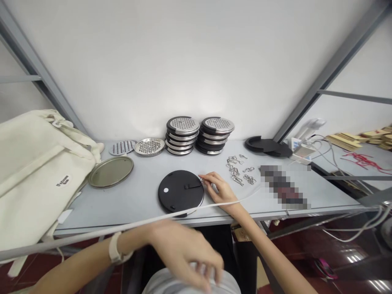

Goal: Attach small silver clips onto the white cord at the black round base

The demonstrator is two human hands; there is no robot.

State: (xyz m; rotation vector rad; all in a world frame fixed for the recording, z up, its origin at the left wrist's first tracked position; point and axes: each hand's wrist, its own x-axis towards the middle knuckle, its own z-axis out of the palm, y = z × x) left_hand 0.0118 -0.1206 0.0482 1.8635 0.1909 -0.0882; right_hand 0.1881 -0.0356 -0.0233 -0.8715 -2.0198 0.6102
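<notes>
A round black disc point(177, 200) with a silvery rim, a white dot and a slot lies flat near the table's front edge. At its right edge, my right hand point(219, 190) pinches a small metal clasp point(202, 179), mostly covered by the fingertips. My left hand point(183, 253) hangs in front of my body, below the table edge, blurred by motion; its fingers are bent loosely apart with nothing visible in them. Small metal clasps point(234, 169) lie in loose groups to the right. Behind stand two stacks of round graters point(183, 125) with black holders.
Left are a loose grater plate point(150, 146), another grater plate point(122, 148), an olive-grey lid point(110, 171) and a cream bag point(39, 171). Black holders point(263, 145) lie right, near a pixelated patch. A white cable point(122, 226) crosses before the table point(141, 204).
</notes>
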